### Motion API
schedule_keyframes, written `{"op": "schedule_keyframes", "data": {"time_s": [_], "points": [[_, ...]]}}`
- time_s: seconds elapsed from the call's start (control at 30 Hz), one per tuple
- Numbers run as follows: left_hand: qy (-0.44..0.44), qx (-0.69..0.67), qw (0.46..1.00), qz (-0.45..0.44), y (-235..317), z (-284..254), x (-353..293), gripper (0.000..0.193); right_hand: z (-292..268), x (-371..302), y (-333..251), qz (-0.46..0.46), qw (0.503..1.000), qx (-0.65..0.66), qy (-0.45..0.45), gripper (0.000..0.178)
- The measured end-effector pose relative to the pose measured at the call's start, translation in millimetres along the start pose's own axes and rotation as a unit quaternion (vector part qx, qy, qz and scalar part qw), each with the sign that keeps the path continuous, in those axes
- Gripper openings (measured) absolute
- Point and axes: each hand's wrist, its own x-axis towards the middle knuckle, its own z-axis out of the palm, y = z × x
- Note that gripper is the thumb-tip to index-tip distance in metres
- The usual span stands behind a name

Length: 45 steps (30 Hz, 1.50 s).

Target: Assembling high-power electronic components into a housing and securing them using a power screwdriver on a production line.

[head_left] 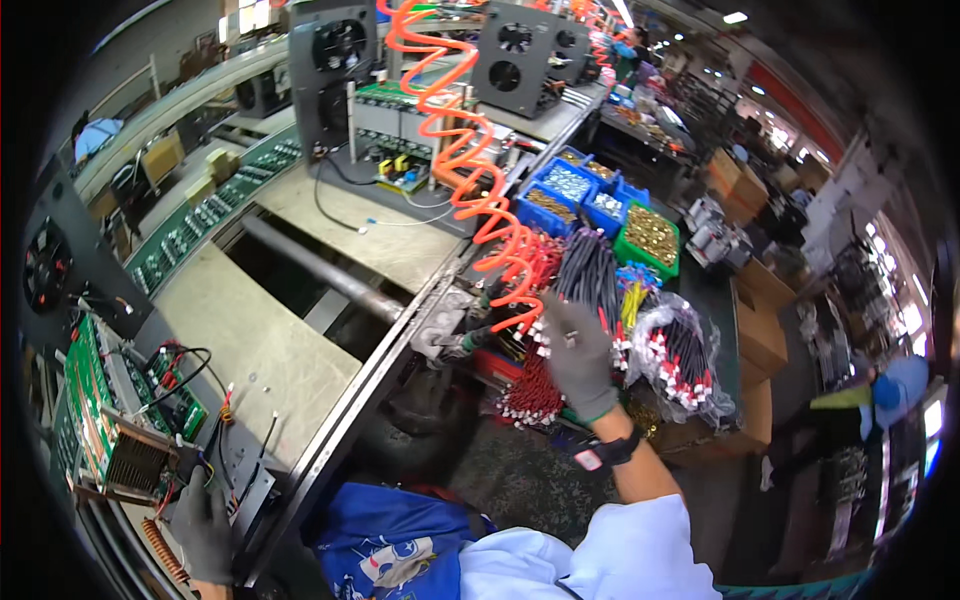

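Observation:
My right hand, in a grey glove with a dark band at the wrist, is over the wire bundles beside the orange coiled hose. Its fingers look curled in, with small light specks at them that I cannot identify. Below and beside it lie red wires with white ends and black wires. At the lower left, my gloved left hand has its fingers apart, next to a metal plate with loose wires. Close to that hand stands a green circuit board with a finned heatsink.
Blue bins and a green bin hold small metal parts. Dark fan panels stand along the bench, whose metal rail runs diagonally. Cardboard boxes stand to the right. A person in a blue cap is at far right.

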Motion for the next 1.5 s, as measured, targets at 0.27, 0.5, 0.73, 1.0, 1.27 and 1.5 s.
{"op": "schedule_keyframes", "data": {"time_s": [0.27, 0.5, 0.73, 1.0, 1.27, 1.5], "points": [[0.01, 0.0, 0.999, -0.035, 40.1, 24.1, -15.7, 0.045, -199.6, 55.8, 205.4, 0.251, 0.951, 0.019, 0.179, 0.03], [0.087, 0.201, 0.968, 0.12, 45.0, 46.9, -46.6, 0.039, -325.7, 53.3, 416.2, 0.489, 0.859, -0.105, 0.108, 0.03], [0.048, -0.006, 0.998, -0.035, 40.0, 46.3, -50.1, 0.038, -310.1, 92.0, 451.2, 0.401, 0.797, -0.452, 0.027, 0.047], [0.069, 0.052, 0.996, 0.003, 30.7, 47.2, -50.1, 0.039, -289.8, 126.1, 458.1, 0.437, 0.756, -0.487, -0.006, 0.047], [0.001, 0.056, 0.998, -0.038, 15.4, 41.6, -52.5, 0.035, -297.9, 127.5, 522.3, 0.474, 0.782, -0.404, -0.003, 0.035], [0.0, 0.05, 0.998, -0.045, -5.2, 47.1, -57.4, 0.032, -295.1, 112.2, 476.9, 0.586, 0.788, -0.189, 0.026, 0.022]]}}
